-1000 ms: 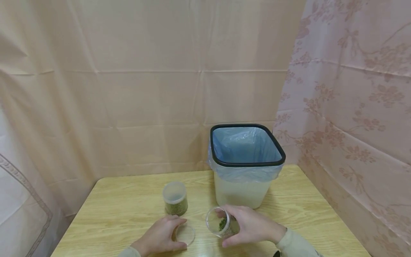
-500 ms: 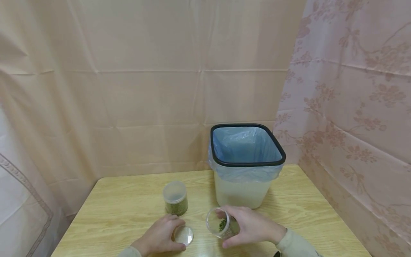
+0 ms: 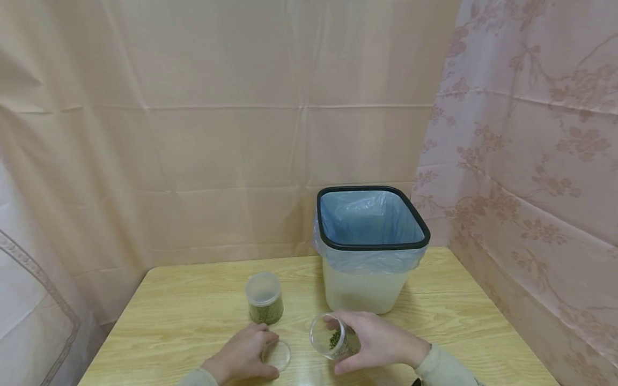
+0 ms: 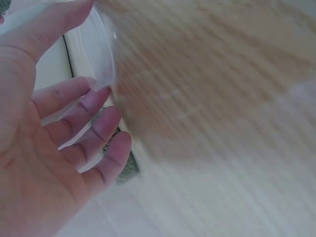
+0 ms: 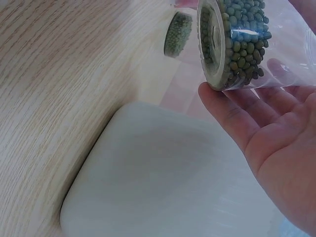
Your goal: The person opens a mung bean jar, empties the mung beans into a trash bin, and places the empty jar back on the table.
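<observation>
My left hand (image 3: 246,353) pinches a clear round lid (image 3: 277,356) by its edge, low over the front of the table. In the left wrist view, the thumb and fingertips meet the lid's rim (image 4: 109,49). To the right, my right hand (image 3: 379,340) grips a clear plastic jar (image 3: 319,336), its mouth tilted toward the lid. Green mung beans (image 5: 244,42) lie in the bottom of that jar, seen closely in the right wrist view. A second jar (image 3: 265,303), partly filled with green beans, stands upright just beyond my left hand.
A pale bin (image 3: 364,287) with a black rim and blue liner (image 3: 367,214) stands behind my right hand. Beneath everything is a wood-grain table (image 3: 193,300). Beige curtains (image 3: 217,134) hang behind it, with a flowered cloth (image 3: 531,187) on the right.
The lid in my left hand has tilted slightly and shifted a little to the left. My right hand and its jar have stayed almost still.
</observation>
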A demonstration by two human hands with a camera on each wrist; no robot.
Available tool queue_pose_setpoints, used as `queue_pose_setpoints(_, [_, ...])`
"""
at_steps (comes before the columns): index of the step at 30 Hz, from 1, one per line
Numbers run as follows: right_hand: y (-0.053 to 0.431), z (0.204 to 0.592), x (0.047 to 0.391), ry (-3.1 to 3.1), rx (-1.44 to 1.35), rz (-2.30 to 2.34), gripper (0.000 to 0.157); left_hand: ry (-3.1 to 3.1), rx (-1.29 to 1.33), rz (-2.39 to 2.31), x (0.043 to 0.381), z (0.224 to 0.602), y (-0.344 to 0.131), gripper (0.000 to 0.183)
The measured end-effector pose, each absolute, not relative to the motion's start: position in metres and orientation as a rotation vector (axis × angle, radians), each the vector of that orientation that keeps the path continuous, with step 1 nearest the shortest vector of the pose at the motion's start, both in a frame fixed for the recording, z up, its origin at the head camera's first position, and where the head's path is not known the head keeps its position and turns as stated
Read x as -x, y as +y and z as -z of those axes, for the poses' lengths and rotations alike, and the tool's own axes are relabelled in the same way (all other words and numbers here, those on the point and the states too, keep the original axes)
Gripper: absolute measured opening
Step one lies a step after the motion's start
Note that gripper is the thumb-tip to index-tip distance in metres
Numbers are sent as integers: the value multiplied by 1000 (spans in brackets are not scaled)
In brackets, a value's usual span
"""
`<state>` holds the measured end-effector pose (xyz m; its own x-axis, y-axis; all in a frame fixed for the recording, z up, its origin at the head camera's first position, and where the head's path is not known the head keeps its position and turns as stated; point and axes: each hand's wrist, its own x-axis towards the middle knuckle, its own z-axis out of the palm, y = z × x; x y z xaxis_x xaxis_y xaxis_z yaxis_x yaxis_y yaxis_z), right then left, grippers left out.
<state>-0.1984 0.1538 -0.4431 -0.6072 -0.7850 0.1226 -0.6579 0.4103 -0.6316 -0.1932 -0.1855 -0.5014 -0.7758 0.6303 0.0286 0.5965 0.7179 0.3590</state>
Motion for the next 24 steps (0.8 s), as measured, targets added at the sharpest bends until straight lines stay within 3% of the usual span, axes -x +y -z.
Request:
queue_pose_setpoints(9, [155, 442, 195, 2468, 1273, 976, 76, 2875, -1099, -377, 199, 496, -174, 37])
queue_pose_setpoints(24, [159, 437, 195, 2488, 1285, 1003, 77, 2890, -1133, -257, 203, 493, -170, 37])
